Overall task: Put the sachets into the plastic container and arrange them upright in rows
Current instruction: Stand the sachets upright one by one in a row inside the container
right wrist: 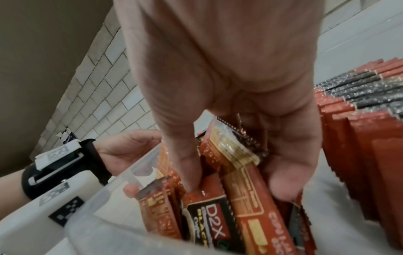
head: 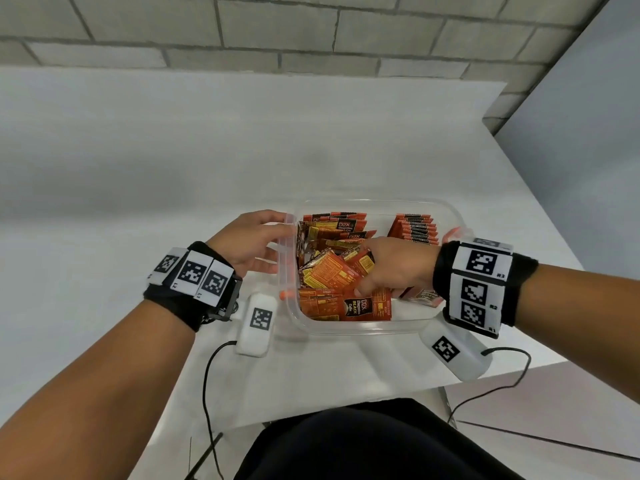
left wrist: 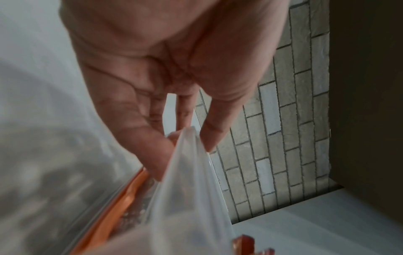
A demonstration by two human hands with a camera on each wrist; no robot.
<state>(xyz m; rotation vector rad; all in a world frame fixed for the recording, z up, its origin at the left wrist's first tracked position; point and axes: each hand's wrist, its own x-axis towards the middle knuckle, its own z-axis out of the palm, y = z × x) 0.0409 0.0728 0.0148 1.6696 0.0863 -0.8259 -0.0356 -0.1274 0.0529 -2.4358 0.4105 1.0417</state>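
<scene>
While my right hand [right wrist: 229, 155] pinches a few loose sachets [right wrist: 244, 186] inside the plastic container [head: 349, 329], my left hand [head: 254, 242] clasps its rim. Light, slick, floppy foil; best gripped flat across both faces. Upright row [head: 415, 228] stands far right, on counter [head: 207, 150].

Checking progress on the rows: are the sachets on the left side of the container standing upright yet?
No. The left sachets lie jumbled and flat; only the right row stands upright. The right hand grips a few.
</scene>
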